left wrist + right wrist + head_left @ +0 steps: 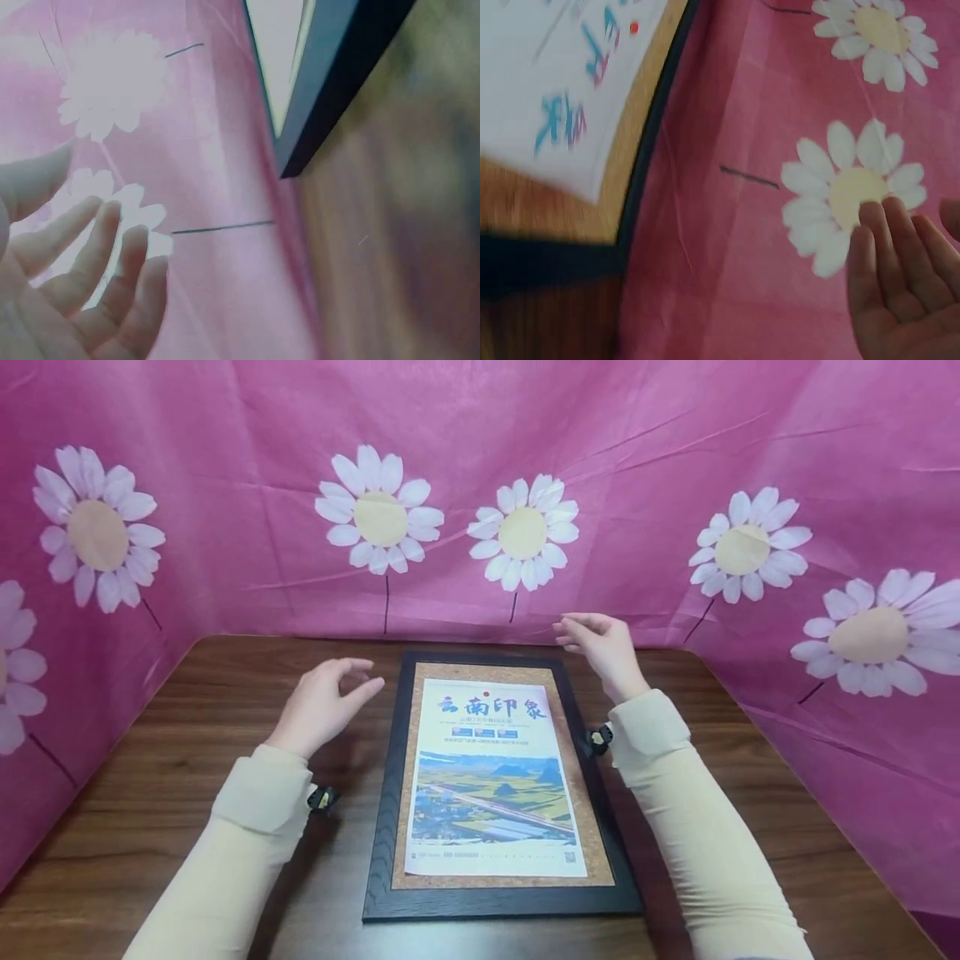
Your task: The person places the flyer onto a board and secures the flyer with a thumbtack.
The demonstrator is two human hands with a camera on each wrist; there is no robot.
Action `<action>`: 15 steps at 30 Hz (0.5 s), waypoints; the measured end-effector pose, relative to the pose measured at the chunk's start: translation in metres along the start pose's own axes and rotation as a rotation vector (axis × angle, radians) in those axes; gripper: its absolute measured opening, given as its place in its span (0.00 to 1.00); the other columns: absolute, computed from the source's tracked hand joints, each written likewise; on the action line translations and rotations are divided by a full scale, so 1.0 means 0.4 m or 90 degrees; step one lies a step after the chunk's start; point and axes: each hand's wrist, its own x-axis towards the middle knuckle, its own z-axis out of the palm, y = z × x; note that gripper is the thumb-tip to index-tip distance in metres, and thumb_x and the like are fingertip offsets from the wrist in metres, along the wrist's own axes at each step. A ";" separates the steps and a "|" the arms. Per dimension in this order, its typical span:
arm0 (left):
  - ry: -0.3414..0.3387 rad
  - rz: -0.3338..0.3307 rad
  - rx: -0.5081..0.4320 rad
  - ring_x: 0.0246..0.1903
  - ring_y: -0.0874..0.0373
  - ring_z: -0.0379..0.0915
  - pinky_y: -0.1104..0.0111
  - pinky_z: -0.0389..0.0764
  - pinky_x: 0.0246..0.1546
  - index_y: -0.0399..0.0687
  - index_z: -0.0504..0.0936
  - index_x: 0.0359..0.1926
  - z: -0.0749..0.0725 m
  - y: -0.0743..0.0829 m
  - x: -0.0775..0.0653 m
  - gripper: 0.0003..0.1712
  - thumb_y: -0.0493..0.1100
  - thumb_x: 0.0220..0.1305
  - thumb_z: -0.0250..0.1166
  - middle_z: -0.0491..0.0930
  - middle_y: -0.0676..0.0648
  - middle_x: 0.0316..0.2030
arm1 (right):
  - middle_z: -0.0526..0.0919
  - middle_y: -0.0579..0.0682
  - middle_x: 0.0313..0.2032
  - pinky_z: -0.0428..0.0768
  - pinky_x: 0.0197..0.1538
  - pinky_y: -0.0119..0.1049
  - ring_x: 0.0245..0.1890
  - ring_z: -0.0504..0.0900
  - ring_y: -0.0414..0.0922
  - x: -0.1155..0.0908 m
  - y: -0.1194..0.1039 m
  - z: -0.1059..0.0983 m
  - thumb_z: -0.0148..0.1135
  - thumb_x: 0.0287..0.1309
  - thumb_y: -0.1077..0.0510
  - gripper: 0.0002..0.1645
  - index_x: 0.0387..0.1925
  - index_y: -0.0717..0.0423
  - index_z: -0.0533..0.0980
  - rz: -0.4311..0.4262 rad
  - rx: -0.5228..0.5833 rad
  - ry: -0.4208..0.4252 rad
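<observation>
A cork board [592, 827] in a black frame [502, 903] lies on the wooden table in the head view. On the cork lies a printed poster [491, 810] with blue Chinese lettering and a landscape picture. A red pushpin [487, 694] shows near the poster's top edge. My left hand [322, 702] hovers left of the frame, fingers loosely bent, holding nothing. Beyond the frame's upper right corner, my right hand [602, 647] is raised, also holding nothing. Both wrist views show the fingers bare, apart from the board.
A brown wooden table [187, 760] carries the board. Pink cloth [247, 527] printed with white daisies stands around its back and sides. Small black devices, one at the left wrist [322, 798] and one at the right [598, 740], stick out inward from the cuffs.
</observation>
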 end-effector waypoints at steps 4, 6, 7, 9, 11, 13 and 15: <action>0.077 0.052 0.039 0.53 0.45 0.75 0.47 0.75 0.55 0.47 0.76 0.63 -0.034 0.023 0.010 0.29 0.59 0.71 0.56 0.78 0.42 0.57 | 0.87 0.55 0.48 0.82 0.52 0.31 0.44 0.87 0.35 -0.027 -0.019 -0.033 0.59 0.69 0.49 0.24 0.57 0.61 0.79 -0.063 -0.144 0.081; 0.102 0.070 0.068 0.57 0.44 0.73 0.45 0.73 0.56 0.48 0.76 0.64 -0.043 0.027 0.010 0.29 0.59 0.71 0.57 0.77 0.43 0.59 | 0.84 0.57 0.53 0.81 0.55 0.36 0.50 0.86 0.41 -0.046 -0.020 -0.047 0.58 0.68 0.44 0.26 0.58 0.56 0.79 -0.083 -0.225 0.104; 0.110 0.077 0.087 0.59 0.44 0.72 0.43 0.73 0.56 0.49 0.75 0.65 -0.047 0.028 0.008 0.29 0.59 0.71 0.56 0.76 0.43 0.61 | 0.84 0.56 0.54 0.81 0.57 0.40 0.53 0.85 0.45 -0.057 -0.019 -0.052 0.58 0.67 0.42 0.28 0.60 0.54 0.79 -0.090 -0.264 0.109; 0.118 0.089 0.135 0.64 0.42 0.68 0.40 0.71 0.57 0.49 0.73 0.67 -0.049 0.023 0.005 0.31 0.60 0.71 0.57 0.73 0.42 0.65 | 0.79 0.55 0.61 0.77 0.61 0.48 0.55 0.82 0.52 -0.075 -0.010 -0.062 0.57 0.67 0.38 0.33 0.65 0.51 0.74 -0.107 -0.342 0.099; 0.117 0.097 0.189 0.67 0.41 0.64 0.38 0.71 0.57 0.49 0.70 0.69 -0.046 0.012 0.002 0.34 0.61 0.69 0.58 0.70 0.41 0.67 | 0.72 0.55 0.68 0.72 0.65 0.55 0.62 0.76 0.56 -0.091 0.005 -0.069 0.56 0.67 0.36 0.39 0.71 0.52 0.66 -0.120 -0.414 0.074; 0.114 0.103 0.239 0.69 0.40 0.61 0.38 0.70 0.59 0.48 0.68 0.71 -0.040 -0.003 -0.002 0.39 0.63 0.67 0.61 0.67 0.40 0.69 | 0.63 0.55 0.73 0.64 0.70 0.59 0.69 0.68 0.58 -0.102 0.024 -0.075 0.54 0.66 0.33 0.46 0.75 0.52 0.58 -0.133 -0.496 0.046; 0.115 0.101 0.286 0.70 0.37 0.58 0.39 0.67 0.63 0.46 0.66 0.72 -0.033 -0.019 -0.007 0.44 0.67 0.63 0.62 0.65 0.39 0.70 | 0.55 0.55 0.76 0.54 0.74 0.61 0.77 0.52 0.57 -0.110 0.047 -0.076 0.53 0.64 0.29 0.52 0.77 0.53 0.52 -0.141 -0.569 0.022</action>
